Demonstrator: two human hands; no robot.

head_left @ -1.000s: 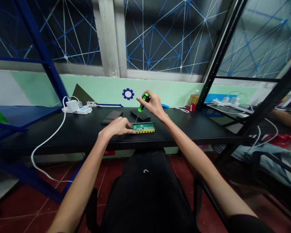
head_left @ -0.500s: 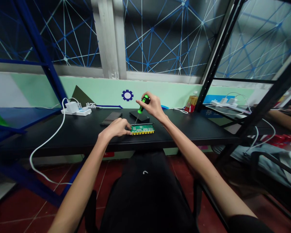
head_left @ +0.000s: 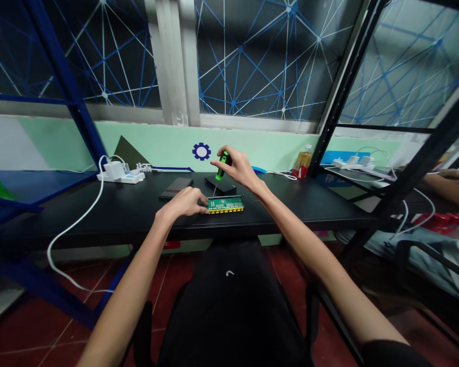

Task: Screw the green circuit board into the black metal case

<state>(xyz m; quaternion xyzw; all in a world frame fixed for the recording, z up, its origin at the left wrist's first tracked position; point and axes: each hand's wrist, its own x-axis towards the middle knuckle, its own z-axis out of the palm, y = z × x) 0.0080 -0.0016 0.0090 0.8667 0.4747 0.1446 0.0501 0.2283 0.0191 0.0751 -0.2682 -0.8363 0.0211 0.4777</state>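
My right hand [head_left: 239, 167] grips a green and black screwdriver [head_left: 219, 176] by its handle. The shaft slants down to the back left part of a green circuit board [head_left: 225, 203], near a metal strip along its rear edge. Yellow connectors line the front of the board, which lies on the black table. At the board's left end, my left hand [head_left: 184, 203] presses its thumb and fingers against it and holds it. Whether the screwdriver's tip sits in a screw is too small to tell. Behind the board lies a black box-like piece [head_left: 221, 186].
A dark phone-like slab [head_left: 176, 187] lies behind my left hand. A white power strip [head_left: 124, 176] with a charger stands at the left, its cable hanging over the front edge. A drink bottle [head_left: 303, 162] stands at the back right. Another person's arm [head_left: 451, 186] shows far right.
The screwdriver's handle has shifted slightly left and down, and my right fingers have changed position around it. My left hand and the board stay in place.
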